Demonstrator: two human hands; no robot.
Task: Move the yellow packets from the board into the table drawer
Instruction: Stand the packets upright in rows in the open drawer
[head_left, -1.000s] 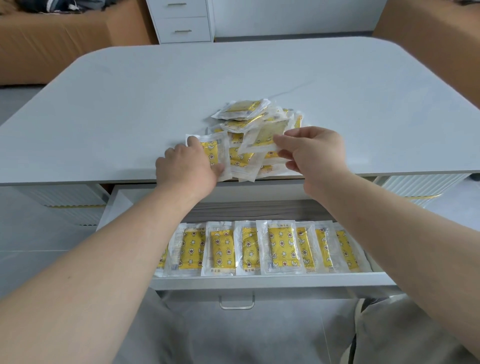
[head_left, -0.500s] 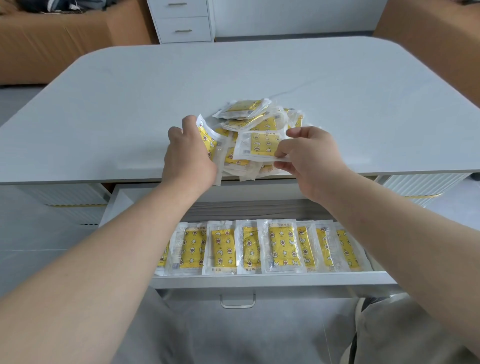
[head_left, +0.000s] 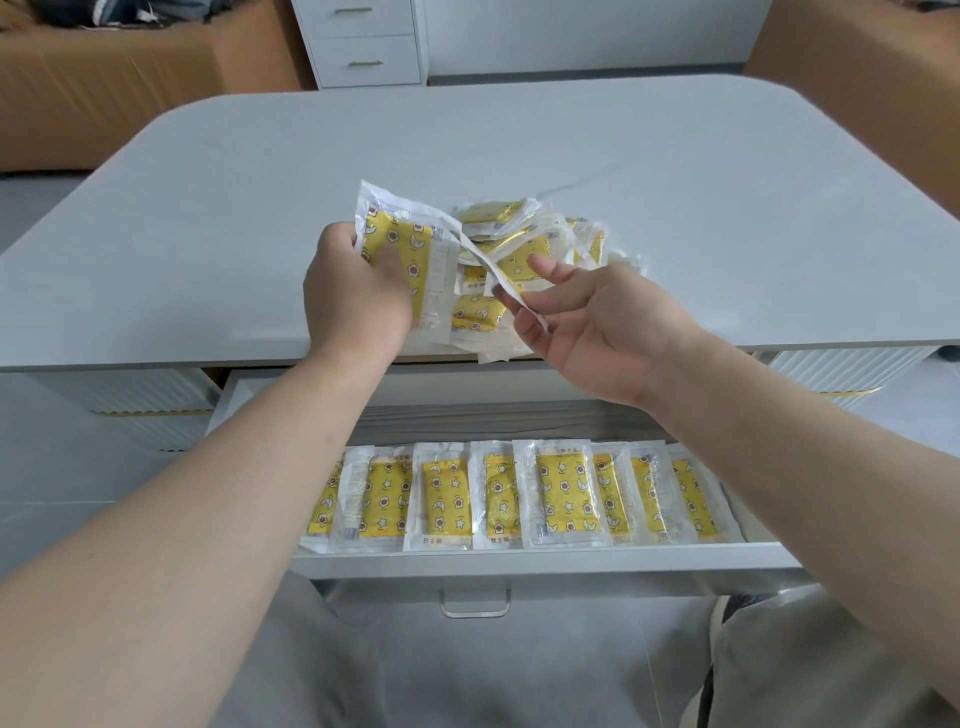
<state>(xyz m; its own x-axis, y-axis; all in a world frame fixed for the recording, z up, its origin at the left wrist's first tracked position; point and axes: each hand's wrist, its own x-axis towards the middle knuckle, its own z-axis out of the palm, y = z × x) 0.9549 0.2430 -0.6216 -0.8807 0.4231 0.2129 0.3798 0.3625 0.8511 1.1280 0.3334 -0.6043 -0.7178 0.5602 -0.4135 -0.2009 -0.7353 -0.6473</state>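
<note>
White table (head_left: 208, 234) bearing packet pile (head_left: 524, 234) over open drawer (head_left: 519, 564) | left hand (head_left: 353, 306) gripping one packet (head_left: 400, 244) — right hand (head_left: 597, 322) pinching second packet (head_left: 498, 280) | light, floppy, slick: sealed edges looking safest

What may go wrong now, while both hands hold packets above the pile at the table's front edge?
1. The right hand pinches a second packet only by its thin edge; this grip may slip.
2. The pile overhangs the front edge of the table; a nudge from the left hand, which holds an upright packet, could push packets off.
3. The row of packets fills most of the width of the drawer, overlapping; dropped ones may disturb it.
</note>
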